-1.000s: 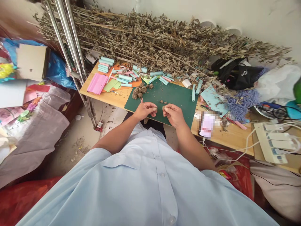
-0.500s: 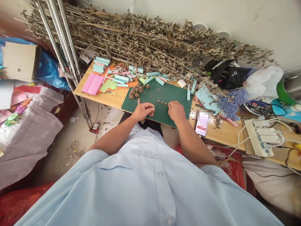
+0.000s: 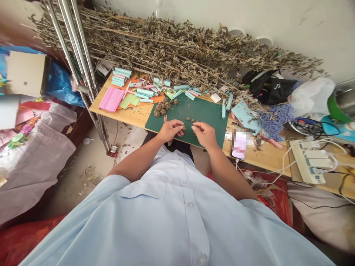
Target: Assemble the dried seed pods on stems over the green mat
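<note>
Over the near edge of a dark green mat (image 3: 213, 114), my left hand (image 3: 170, 130) is closed in a pinch on a small brown clump of dried plant (image 3: 184, 128). A thin pink tube (image 3: 165, 118) shows just behind that hand; whether the hand touches it I cannot tell. My right hand (image 3: 205, 134) hovers close by to the right, thumb and fingers pinched together, and what lies between them is too small to make out. Beyond the hands sits a short row of little brown clumps (image 3: 188, 119). A heap of bigger brown balls (image 3: 161, 108) rests at the mat's left.
Dried leafy stalks (image 3: 172, 48) are piled along the wall. Blue, pink and green paper rolls (image 3: 145, 92) lie behind the mat. To the right are a phone (image 3: 239, 146), purple-blue string (image 3: 277, 118) and a power strip (image 3: 307, 162). Metal poles (image 3: 79, 48) stand left.
My right hand has drawn back from the row of small clumps and come left, nearer my left hand. The left hand keeps its pinch. The view has shifted slightly.
</note>
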Available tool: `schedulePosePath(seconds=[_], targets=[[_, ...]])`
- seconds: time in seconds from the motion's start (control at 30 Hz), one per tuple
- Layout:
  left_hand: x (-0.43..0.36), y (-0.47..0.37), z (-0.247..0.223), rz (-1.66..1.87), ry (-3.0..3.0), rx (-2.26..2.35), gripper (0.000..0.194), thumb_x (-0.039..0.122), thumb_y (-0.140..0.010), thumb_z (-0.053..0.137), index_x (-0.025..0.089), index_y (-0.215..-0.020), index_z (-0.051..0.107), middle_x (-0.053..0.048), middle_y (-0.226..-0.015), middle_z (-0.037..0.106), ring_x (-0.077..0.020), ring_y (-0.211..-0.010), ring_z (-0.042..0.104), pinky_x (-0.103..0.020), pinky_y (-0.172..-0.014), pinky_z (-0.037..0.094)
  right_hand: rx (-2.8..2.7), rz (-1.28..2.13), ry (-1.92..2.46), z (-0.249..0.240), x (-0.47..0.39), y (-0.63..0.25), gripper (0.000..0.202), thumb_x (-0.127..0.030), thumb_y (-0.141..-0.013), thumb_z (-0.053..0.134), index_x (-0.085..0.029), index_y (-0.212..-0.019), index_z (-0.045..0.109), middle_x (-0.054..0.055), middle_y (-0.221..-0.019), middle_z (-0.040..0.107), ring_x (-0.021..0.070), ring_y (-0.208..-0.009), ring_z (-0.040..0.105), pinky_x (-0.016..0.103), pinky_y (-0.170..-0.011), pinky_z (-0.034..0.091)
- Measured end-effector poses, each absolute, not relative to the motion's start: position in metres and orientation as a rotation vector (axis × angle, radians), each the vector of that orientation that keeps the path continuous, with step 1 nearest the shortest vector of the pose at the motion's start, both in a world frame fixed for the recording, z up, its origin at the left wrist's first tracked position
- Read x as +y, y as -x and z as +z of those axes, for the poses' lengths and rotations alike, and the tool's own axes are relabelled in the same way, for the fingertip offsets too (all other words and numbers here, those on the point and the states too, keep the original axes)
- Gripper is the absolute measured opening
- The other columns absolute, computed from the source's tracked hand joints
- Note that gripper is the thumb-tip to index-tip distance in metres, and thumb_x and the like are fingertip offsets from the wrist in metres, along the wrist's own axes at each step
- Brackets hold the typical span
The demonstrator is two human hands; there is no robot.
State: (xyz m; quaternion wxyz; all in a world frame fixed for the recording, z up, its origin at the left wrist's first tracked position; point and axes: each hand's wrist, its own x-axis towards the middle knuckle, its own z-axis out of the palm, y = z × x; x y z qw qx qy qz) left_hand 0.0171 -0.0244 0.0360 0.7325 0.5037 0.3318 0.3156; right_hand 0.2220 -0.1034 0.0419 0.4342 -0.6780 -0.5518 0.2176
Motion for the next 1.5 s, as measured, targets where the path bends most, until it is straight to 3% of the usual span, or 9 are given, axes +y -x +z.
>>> schedulePosePath(seconds=[0.13, 0.33, 0.73, 0.9, 1.2, 1.5], targets=[[-0.024, -0.017, 0.036, 0.682, -1.125, 0.731, 0.037, 0.038, -0.087, 0.084, 0.011, -0.105, 0.067, -0.002, -0.069, 0.073, -0.0142, -0.061, 0.073, -0.023, -0.059, 0.061, -1.388, 0.637, 1.548, 0.037, -0.105, -0.186, 0.032, -0.048, -0.089, 0.073, -0.025, -0.110, 0.077, 0.009, -0.121, 0.077, 0.0202, -0.086, 0.073, 0.036, -0.075, 0.062], [-0.024, -0.016, 0.035, 0.689, -1.159, 0.717, 0.040, 0.044, -0.087, 0.084, 0.011, -0.103, 0.068, -0.003, -0.071, 0.074, -0.0153, -0.065, 0.074, -0.025, -0.061, 0.061, -1.331, 0.547, 1.565, 0.032, -0.100, -0.176, 0.019, -0.042, -0.093, 0.068, -0.025, -0.095, 0.077, 0.006, -0.097, 0.079, 0.0218, -0.085, 0.072, 0.038, -0.084, 0.062], [-0.024, -0.014, 0.032, 0.725, -1.223, 0.702, 0.041, 0.043, -0.082, 0.087, 0.010, -0.101, 0.072, -0.003, -0.072, 0.074, -0.0131, -0.063, 0.071, -0.025, -0.065, 0.060, -1.496, 0.456, 1.508, 0.041, -0.101, -0.183, 0.014, -0.032, -0.094, 0.064, -0.026, -0.091, 0.076, 0.007, -0.100, 0.079, 0.0231, -0.093, 0.073, 0.040, -0.087, 0.061], [-0.024, -0.013, 0.032, 0.722, -1.234, 0.702, 0.032, 0.038, -0.084, 0.084, 0.010, -0.095, 0.072, -0.003, -0.071, 0.074, -0.0119, -0.062, 0.071, -0.022, -0.063, 0.059, -1.547, 0.436, 1.531, 0.044, -0.102, -0.182, 0.015, -0.029, -0.094, 0.063, -0.026, -0.088, 0.076, 0.006, -0.095, 0.079, 0.0224, -0.089, 0.073, 0.039, -0.086, 0.060], [-0.022, -0.013, 0.036, 0.693, -1.186, 0.724, 0.021, 0.026, -0.083, 0.082, 0.009, -0.090, 0.072, -0.004, -0.067, 0.074, -0.0124, -0.058, 0.071, -0.022, -0.060, 0.061, -1.247, 0.675, 1.539, 0.030, -0.096, -0.175, 0.012, -0.036, -0.082, 0.073, -0.024, -0.083, 0.076, 0.003, -0.078, 0.077, 0.0196, -0.067, 0.071, 0.035, -0.068, 0.060], [-0.021, -0.011, 0.036, 0.742, -1.088, 0.711, 0.035, 0.035, -0.078, 0.088, 0.008, -0.092, 0.071, -0.005, -0.069, 0.075, -0.0147, -0.059, 0.073, -0.026, -0.061, 0.064, -0.710, 1.069, 1.316, 0.023, -0.092, -0.170, 0.024, -0.040, -0.068, 0.085, -0.023, -0.082, 0.074, -0.002, -0.066, 0.072, 0.0156, -0.059, 0.068, 0.032, -0.062, 0.062]])
